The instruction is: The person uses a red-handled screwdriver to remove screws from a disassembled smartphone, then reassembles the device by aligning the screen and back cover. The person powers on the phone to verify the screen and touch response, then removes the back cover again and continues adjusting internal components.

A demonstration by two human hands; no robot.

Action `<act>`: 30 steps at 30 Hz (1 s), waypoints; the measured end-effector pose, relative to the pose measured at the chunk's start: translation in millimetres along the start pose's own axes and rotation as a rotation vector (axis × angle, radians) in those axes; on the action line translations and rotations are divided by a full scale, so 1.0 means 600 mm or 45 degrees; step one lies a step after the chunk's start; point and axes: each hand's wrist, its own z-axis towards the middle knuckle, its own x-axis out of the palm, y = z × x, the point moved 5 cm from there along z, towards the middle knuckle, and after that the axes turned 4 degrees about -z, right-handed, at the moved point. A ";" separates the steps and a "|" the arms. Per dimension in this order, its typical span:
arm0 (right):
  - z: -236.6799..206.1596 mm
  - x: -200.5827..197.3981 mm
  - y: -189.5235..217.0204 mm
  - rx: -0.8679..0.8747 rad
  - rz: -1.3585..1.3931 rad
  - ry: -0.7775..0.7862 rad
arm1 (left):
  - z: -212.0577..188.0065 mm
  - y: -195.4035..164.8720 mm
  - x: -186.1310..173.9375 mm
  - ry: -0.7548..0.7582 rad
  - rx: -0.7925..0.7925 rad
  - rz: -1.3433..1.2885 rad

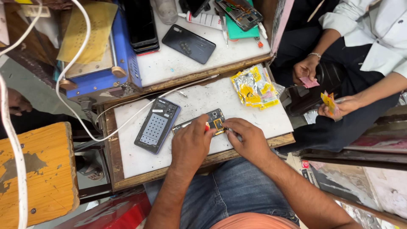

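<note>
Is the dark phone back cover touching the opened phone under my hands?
Apart. The head view shows bare white board between the phone back cover and the opened phone.

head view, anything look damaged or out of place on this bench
The opened phone under both hands lies with its insides bared, and its dark back cover lies apart to the left. The wooden stool has badly chipped yellow paint.

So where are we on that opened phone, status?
Done: back cover is off, lying beside the opened phone. In hand: left hand and right hand are on its exposed board; the tool is hard to make out. Left: cover not yet refitted.
</note>
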 end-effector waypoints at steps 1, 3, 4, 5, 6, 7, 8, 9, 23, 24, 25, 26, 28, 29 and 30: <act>0.001 -0.001 0.010 -0.115 -0.035 -0.035 | -0.003 -0.001 0.001 0.015 0.046 -0.061; -0.007 -0.006 0.026 -0.316 -0.113 -0.118 | -0.011 -0.007 0.005 0.068 0.152 -0.204; -0.010 -0.006 0.027 -0.320 -0.151 -0.131 | -0.011 -0.004 0.007 0.042 0.104 -0.147; -0.012 -0.004 0.030 -0.328 -0.191 -0.139 | -0.011 -0.001 0.009 0.012 0.052 -0.090; -0.012 0.000 0.033 -0.343 -0.231 -0.148 | -0.011 0.001 0.009 -0.023 0.001 -0.030; -0.011 0.005 0.035 -0.358 -0.240 -0.131 | -0.012 -0.001 0.008 -0.049 0.016 -0.018; -0.011 0.007 0.037 -0.368 -0.255 -0.126 | -0.013 -0.005 0.006 -0.072 0.043 -0.011; -0.012 0.007 0.037 -0.360 -0.271 -0.124 | -0.012 -0.010 0.007 -0.081 0.075 -0.013; 0.001 0.015 0.053 -0.319 -0.256 -0.014 | -0.005 -0.004 -0.011 -0.059 0.079 -0.041; 0.002 0.016 0.055 -0.315 -0.261 0.002 | -0.008 0.004 -0.014 -0.088 0.021 -0.039; 0.005 0.018 0.056 -0.303 -0.257 0.028 | -0.011 0.010 -0.015 -0.078 0.016 -0.101; 0.006 0.019 0.059 -0.286 -0.252 0.048 | -0.015 0.015 -0.018 -0.064 0.017 -0.165; -0.001 0.021 0.067 -0.260 -0.261 0.081 | -0.032 0.023 -0.024 -0.096 -0.042 -0.239; -0.006 0.020 0.071 -0.271 -0.278 0.083 | -0.041 0.027 -0.029 -0.160 -0.094 -0.242; -0.003 0.019 0.076 -0.287 -0.298 0.075 | -0.044 0.035 -0.034 -0.230 -0.135 -0.243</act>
